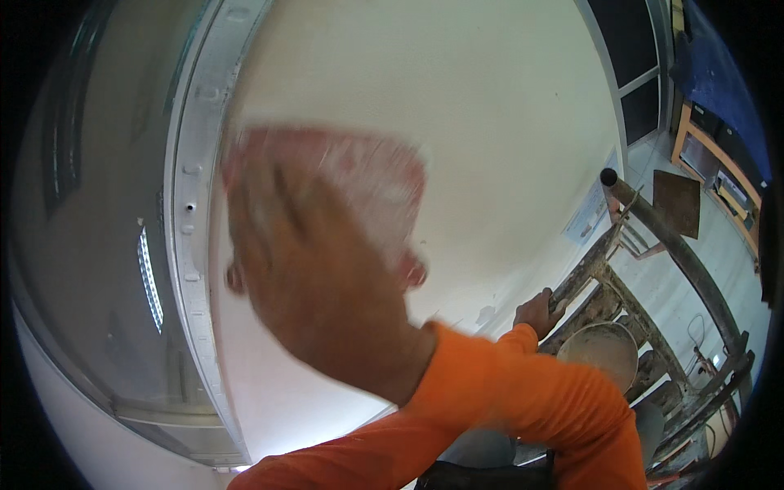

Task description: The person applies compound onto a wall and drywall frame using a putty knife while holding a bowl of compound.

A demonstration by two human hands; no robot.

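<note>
My right hand (318,269) reaches up and left, blurred by motion, its fingers over a red putty spreader (384,175). The spreader is a wide flat plate streaked with white, lying against the cream wall (498,147). One rounded corner of it shows beside my wrist; my hand hides much of the rest. Below my right sleeve, my left arm crosses over to the right. There my left hand (535,315) is closed round the rail of a worn, stained ladder (584,269). A round bowl (602,351) sits by the ladder's rungs, close to my left hand.
A metal frame (186,208) with a glass pane (98,245) borders the wall on the left. A curved dark pipe (678,245) rises at the right. Farther down are a tiled floor (653,286), a brown board (676,202) and a wooden shelf (719,175) beneath blue cloth.
</note>
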